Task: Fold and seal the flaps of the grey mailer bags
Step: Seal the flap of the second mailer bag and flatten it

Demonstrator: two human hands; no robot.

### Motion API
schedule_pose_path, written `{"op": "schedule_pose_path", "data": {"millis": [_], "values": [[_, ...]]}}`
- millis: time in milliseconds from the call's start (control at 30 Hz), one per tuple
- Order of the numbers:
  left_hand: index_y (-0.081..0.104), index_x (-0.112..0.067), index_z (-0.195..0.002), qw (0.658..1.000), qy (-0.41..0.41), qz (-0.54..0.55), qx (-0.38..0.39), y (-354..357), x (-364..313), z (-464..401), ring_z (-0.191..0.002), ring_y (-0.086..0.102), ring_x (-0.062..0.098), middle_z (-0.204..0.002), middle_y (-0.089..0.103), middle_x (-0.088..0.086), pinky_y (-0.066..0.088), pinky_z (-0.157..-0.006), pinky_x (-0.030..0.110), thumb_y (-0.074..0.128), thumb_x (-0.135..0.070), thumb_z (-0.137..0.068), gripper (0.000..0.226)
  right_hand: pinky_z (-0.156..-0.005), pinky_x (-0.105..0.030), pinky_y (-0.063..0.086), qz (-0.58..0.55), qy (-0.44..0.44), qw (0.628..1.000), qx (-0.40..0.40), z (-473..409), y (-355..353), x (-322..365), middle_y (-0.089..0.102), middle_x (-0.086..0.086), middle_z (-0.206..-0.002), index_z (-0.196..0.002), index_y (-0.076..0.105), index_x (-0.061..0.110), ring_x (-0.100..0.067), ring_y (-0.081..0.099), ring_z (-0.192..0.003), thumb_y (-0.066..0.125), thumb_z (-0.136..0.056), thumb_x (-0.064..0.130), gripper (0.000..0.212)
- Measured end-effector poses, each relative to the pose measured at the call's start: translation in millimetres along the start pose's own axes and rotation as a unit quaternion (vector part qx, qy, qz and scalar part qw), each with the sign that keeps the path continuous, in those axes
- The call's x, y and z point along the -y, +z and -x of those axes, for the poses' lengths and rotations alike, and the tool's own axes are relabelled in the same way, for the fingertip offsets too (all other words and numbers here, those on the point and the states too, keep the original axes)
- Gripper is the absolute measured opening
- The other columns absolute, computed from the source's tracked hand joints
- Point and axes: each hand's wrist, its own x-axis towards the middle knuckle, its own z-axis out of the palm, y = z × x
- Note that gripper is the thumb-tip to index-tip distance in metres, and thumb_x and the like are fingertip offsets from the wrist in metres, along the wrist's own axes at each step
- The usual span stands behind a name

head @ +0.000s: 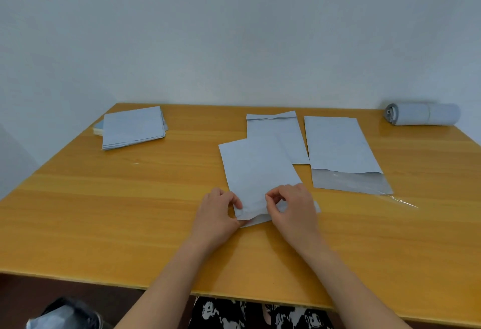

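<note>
A grey mailer bag (256, 169) lies flat in front of me on the wooden table (130, 211), its flap end nearest me. My left hand (217, 215) pinches the near left corner of that flap end. My right hand (292, 207) pinches the same end a little to the right, fingers curled over it. Behind it lies a second grey mailer (279, 133) with its flap folded at the far end. To the right a third mailer (338, 146) lies with its shiny flap (348, 181) open toward me.
A stack of grey mailers (132, 126) sits at the table's far left. A roll of grey mailers (421, 114) lies at the far right corner by the wall. A clear strip (404, 202) lies beside the open flap. A dark bag (65, 314) is below the table's edge.
</note>
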Motion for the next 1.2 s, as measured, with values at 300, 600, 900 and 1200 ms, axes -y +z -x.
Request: {"op": "schedule_pose_path", "data": {"millis": [300,600,900,1200], "values": [[0.059,-0.029,-0.082,0.988,0.088,0.121,0.039,10,-16,-1,-0.086,0.05,0.003,-0.089,0.057,-0.012,0.038,-0.071,0.009,0.07,-0.014,-0.072,0.021,-0.068,-0.015,0.042,-0.071,-0.018,0.996,0.054,4,-19,-27,0.063,0.018,-0.073,-0.077,0.068,0.025,-0.005,0.053,-0.08,0.072,-0.08,0.015,0.012],[0.063,-0.025,-0.073,0.981,0.066,0.177,0.05,12,-15,1,-0.08,0.055,0.007,-0.081,0.062,-0.008,0.043,-0.07,0.016,0.065,-0.003,-0.072,0.022,-0.057,-0.012,0.042,-0.175,0.117,0.977,-0.018,3,-25,-26,0.062,0.01,-0.065,-0.08,0.068,0.02,-0.003,0.055,-0.063,0.067,-0.086,0.014,0.009],[0.064,-0.024,-0.072,0.981,0.047,0.18,0.059,12,-17,1,-0.083,0.056,0.007,-0.083,0.063,-0.008,0.047,-0.073,0.021,0.062,-0.003,-0.067,0.022,-0.052,-0.02,0.041,-0.226,0.184,0.955,-0.059,0,-29,-26,0.064,0.0,-0.059,-0.087,0.062,0.019,-0.003,0.049,-0.047,0.058,-0.093,0.019,0.008],[0.063,-0.024,-0.07,0.981,0.033,0.177,0.068,9,-19,2,-0.083,0.057,0.008,-0.081,0.063,-0.009,0.046,-0.073,0.02,0.059,-0.001,-0.067,0.024,-0.068,-0.03,0.053,-0.29,0.231,0.926,-0.074,-1,-34,-26,0.074,0.006,-0.077,-0.092,0.057,0.014,-0.008,0.063,-0.065,0.053,-0.096,0.02,0.008]]}}
